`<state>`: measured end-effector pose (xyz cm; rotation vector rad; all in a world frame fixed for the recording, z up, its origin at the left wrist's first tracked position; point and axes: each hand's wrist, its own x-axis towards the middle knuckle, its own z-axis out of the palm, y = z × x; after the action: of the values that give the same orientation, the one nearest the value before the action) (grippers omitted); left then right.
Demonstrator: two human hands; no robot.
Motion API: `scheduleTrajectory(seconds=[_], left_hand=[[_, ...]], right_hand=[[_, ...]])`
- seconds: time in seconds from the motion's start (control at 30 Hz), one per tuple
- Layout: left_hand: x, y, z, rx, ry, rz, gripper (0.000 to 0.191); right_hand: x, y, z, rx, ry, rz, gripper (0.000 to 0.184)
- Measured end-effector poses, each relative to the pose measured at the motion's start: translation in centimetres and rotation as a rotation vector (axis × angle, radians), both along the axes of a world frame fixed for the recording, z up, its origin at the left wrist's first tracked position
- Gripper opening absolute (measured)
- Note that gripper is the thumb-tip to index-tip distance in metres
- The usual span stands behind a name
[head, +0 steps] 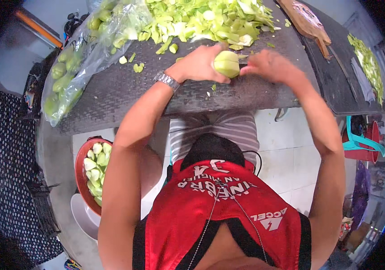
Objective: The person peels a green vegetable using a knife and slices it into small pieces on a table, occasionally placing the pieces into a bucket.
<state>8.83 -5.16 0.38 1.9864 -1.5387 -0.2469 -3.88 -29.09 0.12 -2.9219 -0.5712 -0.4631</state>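
Note:
My left hand (199, 64), with a metal watch on its wrist, grips a peeled pale green chayote (226, 64) above the dark woven-pattern tabletop (138, 87). A cut line runs across the chayote's face. Close to its right side, my right hand (271, 65) is curled and blurred, closed on what looks like a small knife (243, 57). Only a short, thin part of it shows; the fingers hide the handle. Beyond both hands lies a large heap of green peelings and slices (206, 22). Small scraps (138, 68) are scattered nearer to me.
A clear plastic bag (94, 64) of whole chayotes lies at left. On the right are a wooden board (309, 25), a long thin blade (344, 74) and more green shreds (368, 67). Below left, a red-brown basin (81, 168) holds peeled pieces, beside a white basin (84, 216).

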Motion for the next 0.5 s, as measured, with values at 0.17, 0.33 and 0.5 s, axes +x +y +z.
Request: scheduleTrajectory(seconds=[0.17, 0.33, 0.5], left_hand=[[0.0, -0.1, -0.8, -0.051, -0.054, -0.073, 0.078], [-0.9, -0.8, 0.6, -0.077, -0.232, 0.079, 0.071], [-6.8, -0.5, -1.0, -0.281, -0.373, 0.535, 0.047]], right_hand=[[-0.9, 0.8, -0.2, 0.012, 0.293, -0.114, 0.050], [-1.6, 0.9, -0.5, 0.021, -0.044, -0.032, 0.033], [-4.8, 5.5, -1.9, -0.043, -0.221, -0.169, 0.042]])
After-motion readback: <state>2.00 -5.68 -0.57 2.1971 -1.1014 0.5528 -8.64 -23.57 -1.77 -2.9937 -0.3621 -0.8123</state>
